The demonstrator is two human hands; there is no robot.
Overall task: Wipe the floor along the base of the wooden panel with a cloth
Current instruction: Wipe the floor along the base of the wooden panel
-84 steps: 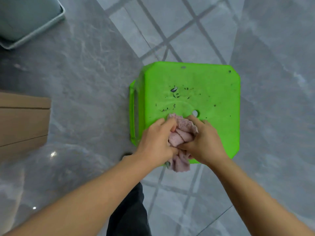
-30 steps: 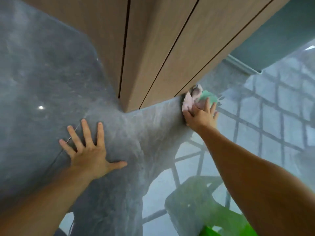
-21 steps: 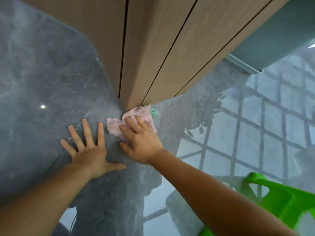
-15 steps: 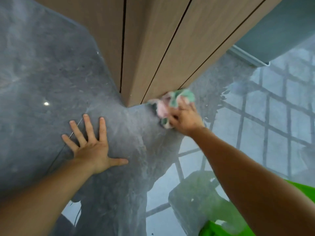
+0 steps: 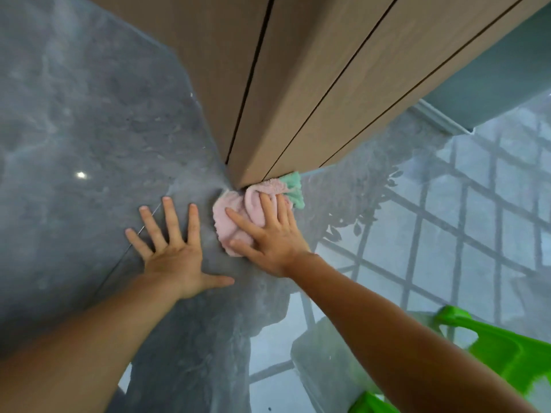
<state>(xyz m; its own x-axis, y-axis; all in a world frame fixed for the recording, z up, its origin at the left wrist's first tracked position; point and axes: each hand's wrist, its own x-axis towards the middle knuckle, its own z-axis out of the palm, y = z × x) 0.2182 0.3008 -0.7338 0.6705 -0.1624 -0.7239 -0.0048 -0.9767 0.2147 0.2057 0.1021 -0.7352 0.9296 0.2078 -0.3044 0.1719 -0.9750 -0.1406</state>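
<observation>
A pink cloth (image 5: 235, 216) with a green edge lies bunched on the glossy grey floor (image 5: 89, 138), touching the bottom corner of the wooden panel (image 5: 301, 84). My right hand (image 5: 268, 234) presses flat on top of the cloth, fingers spread over it and pointing toward the panel. My left hand (image 5: 173, 248) rests flat on the floor just left of the cloth, fingers apart and holding nothing.
A bright green plastic stool (image 5: 501, 362) stands at the lower right, behind my right forearm. A teal surface (image 5: 495, 84) with a pale trim runs beside the panel at the upper right. The floor reflects a window grid on the right.
My right hand has slid the cloth back left along the panel's base to its corner, close to my left hand. The left hand has stayed planted on the floor.
</observation>
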